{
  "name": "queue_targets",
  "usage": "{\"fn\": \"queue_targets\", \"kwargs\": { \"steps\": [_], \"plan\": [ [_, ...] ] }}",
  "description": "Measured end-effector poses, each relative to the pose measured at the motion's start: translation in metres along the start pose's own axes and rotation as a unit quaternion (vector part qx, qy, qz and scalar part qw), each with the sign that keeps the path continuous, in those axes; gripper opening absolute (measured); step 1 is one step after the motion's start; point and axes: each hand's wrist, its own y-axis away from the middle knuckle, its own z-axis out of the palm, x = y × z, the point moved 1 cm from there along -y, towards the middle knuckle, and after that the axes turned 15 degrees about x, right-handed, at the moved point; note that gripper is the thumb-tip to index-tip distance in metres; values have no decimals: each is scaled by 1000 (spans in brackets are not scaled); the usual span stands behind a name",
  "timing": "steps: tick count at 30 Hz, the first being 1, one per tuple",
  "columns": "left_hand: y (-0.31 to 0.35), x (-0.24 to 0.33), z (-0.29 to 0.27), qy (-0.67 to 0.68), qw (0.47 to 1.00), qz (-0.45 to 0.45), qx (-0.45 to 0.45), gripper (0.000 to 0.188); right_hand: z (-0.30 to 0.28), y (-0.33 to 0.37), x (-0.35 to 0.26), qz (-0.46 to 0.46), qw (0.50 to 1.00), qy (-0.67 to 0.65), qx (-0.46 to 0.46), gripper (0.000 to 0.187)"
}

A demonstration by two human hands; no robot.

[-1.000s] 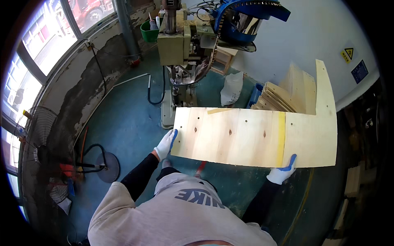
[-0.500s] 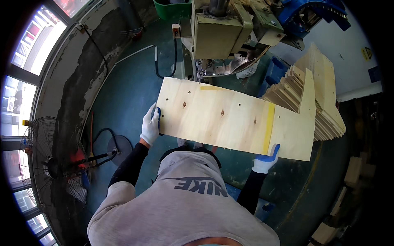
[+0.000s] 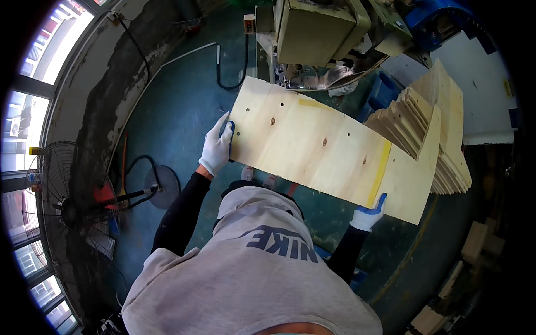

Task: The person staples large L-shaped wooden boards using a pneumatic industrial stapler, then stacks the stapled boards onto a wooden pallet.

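Note:
A broad sheet of plywood [image 3: 312, 142], pale with dark knots and a yellow strip across its right part, spans the space before me. Its right end has a notched-out upper edge. My left hand [image 3: 216, 144], in a white glove with blue palm, grips the sheet's left end, thumb on top. Lower right, my right hand [image 3: 370, 214], gloved alike, holds the near edge beside the yellow strip; its other fingers are hidden underneath. The sheet tilts, left end farther from me. Just beyond its far edge stands a machine [image 3: 312, 33] with a shiny metal bed.
Cut plywood pieces [image 3: 446, 128] stand stacked at the right, beside a blue bin [image 3: 382, 92]. A wire-cage fan [image 3: 67, 212] with a round base [image 3: 162, 186] stands at the left by the windows. Wooden blocks [image 3: 474, 240] lie at the far right.
The sheet's left end has swung farther away with my left hand, toward the machine, while its right end has dipped slightly nearer. Both hands keep their hold. The view has shifted a little.

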Motion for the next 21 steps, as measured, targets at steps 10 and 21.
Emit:
{"fn": "queue_targets", "kwargs": {
  "steps": [10,21],
  "plan": [
    [-36,0,14,-73,996,53,12,46,25,-18,-2,30,999,-42,-3,46],
    [-41,33,20,-194,978,79,-7,50,24,-32,1,80,995,-64,8,45]
  ]
}}
